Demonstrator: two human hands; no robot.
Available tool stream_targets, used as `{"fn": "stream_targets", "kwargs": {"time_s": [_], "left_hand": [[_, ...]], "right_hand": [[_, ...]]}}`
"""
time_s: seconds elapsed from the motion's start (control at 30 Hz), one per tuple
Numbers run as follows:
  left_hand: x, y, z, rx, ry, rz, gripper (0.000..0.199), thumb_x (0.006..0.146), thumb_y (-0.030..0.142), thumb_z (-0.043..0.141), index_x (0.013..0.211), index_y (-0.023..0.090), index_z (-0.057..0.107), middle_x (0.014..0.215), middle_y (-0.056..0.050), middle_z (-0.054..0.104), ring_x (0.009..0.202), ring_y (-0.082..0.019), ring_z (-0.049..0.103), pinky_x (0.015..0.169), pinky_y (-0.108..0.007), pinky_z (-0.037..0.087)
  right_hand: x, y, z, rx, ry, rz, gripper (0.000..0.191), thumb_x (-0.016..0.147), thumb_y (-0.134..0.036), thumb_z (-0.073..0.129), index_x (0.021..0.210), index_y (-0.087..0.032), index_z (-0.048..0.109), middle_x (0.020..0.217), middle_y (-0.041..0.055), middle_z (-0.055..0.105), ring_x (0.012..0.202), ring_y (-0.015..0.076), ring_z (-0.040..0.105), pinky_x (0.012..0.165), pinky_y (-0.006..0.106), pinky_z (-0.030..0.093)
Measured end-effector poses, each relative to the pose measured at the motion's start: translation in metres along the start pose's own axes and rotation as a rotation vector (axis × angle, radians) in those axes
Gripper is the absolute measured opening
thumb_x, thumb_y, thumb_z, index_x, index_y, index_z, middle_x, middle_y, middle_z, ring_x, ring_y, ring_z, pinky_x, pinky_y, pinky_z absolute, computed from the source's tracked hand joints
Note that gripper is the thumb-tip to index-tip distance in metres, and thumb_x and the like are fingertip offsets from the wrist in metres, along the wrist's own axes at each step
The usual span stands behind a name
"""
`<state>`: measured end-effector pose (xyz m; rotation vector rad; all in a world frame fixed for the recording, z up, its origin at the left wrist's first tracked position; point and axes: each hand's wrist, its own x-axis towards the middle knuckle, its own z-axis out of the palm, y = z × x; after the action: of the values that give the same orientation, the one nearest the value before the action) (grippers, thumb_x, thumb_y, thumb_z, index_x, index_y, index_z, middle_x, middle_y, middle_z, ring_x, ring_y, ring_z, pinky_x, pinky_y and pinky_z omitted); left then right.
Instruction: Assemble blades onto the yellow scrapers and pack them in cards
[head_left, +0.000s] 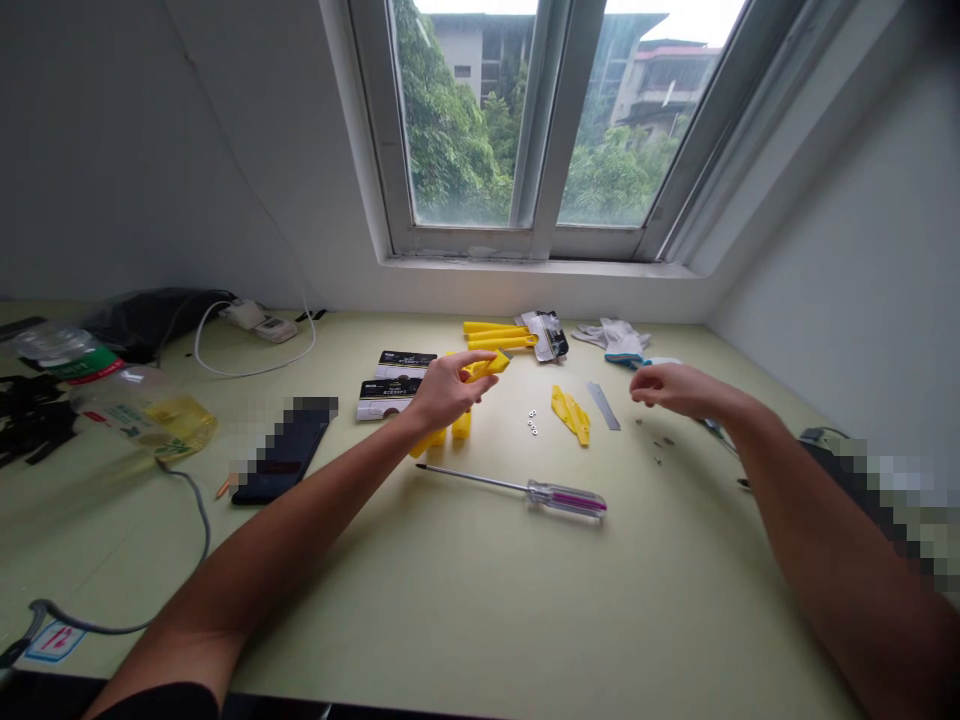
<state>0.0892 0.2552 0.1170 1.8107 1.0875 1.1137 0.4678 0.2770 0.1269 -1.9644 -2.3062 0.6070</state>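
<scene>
My left hand (450, 388) is closed around a yellow plastic scraper head (489, 368), with a dark grey edge showing at its tip. Below that hand stand yellow tubes (461, 426), partly hidden by it. Over the right side of the table, my right hand (664, 388) has its fingers curled together; anything between them is hidden or too small to name. Between the hands lie a flat yellow plastic piece (571, 415), a grey metal blade (604, 406) and several small nuts (532, 425). Small dark screws (658, 442) are scattered beneath my right hand.
A clear-handled screwdriver (566, 498) lies in front. Farther back are yellow handles (499, 337), a black-and-white package (551, 335) and work gloves (615, 337). Black cards (386, 398), a phone (289, 450), a tipped bottle (142, 405) and cables (206, 515) occupy the left.
</scene>
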Motion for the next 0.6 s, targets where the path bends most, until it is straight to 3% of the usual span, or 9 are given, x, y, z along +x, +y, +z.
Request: {"fn": "stream_targets", "kwargs": {"time_s": [0.07, 0.17, 0.33, 0.43, 0.6], "left_hand": [[-0.001, 0.005, 0.001, -0.196, -0.036, -0.072, 0.046, 0.078, 0.037, 0.071, 0.116, 0.012, 0.066, 0.065, -0.004, 0.065, 0.046, -0.01, 0.053, 0.043, -0.024, 0.045], [-0.003, 0.015, 0.002, -0.505, -0.089, -0.09, 0.043, 0.077, 0.035, 0.072, 0.111, 0.01, 0.065, 0.079, -0.006, 0.064, 0.05, -0.009, 0.054, 0.043, -0.023, 0.043], [-0.007, 0.026, 0.001, -0.677, -0.14, -0.13, 0.036, 0.072, 0.027, 0.076, 0.103, 0.012, 0.063, 0.073, 0.0, 0.057, 0.051, -0.007, 0.051, 0.044, -0.021, 0.039], [-0.009, 0.029, -0.001, -0.699, -0.147, -0.17, 0.037, 0.071, 0.025, 0.076, 0.103, 0.012, 0.063, 0.067, 0.002, 0.053, 0.05, -0.006, 0.049, 0.045, -0.02, 0.038], [-0.01, 0.027, -0.001, -0.738, -0.187, -0.155, 0.041, 0.073, 0.028, 0.075, 0.111, 0.016, 0.063, 0.076, 0.0, 0.056, 0.054, -0.007, 0.052, 0.046, -0.019, 0.039]], "right_hand": [[-0.006, -0.022, -0.005, 0.105, 0.067, -0.078, 0.029, 0.076, -0.046, 0.059, 0.089, -0.021, 0.066, 0.088, 0.0069, 0.072, 0.075, 0.0209, 0.065, 0.064, 0.031, 0.047], [-0.015, -0.07, -0.011, 0.253, 0.133, -0.268, 0.032, 0.082, -0.049, 0.058, 0.097, -0.022, 0.063, 0.084, 0.0053, 0.072, 0.07, 0.0177, 0.064, 0.062, 0.029, 0.047], [-0.016, -0.142, -0.008, 0.3, 0.27, -0.552, 0.023, 0.085, -0.04, 0.06, 0.09, -0.02, 0.071, 0.08, 0.0045, 0.073, 0.071, 0.0171, 0.067, 0.065, 0.029, 0.049], [-0.014, -0.159, 0.0, 0.281, 0.382, -0.641, 0.019, 0.086, -0.031, 0.058, 0.095, -0.022, 0.073, 0.084, 0.0039, 0.074, 0.073, 0.017, 0.067, 0.066, 0.028, 0.049], [-0.018, -0.158, 0.012, 0.211, 0.519, -0.668, 0.016, 0.087, -0.027, 0.06, 0.097, -0.022, 0.071, 0.078, 0.0023, 0.073, 0.061, 0.0134, 0.062, 0.059, 0.026, 0.046]]}}
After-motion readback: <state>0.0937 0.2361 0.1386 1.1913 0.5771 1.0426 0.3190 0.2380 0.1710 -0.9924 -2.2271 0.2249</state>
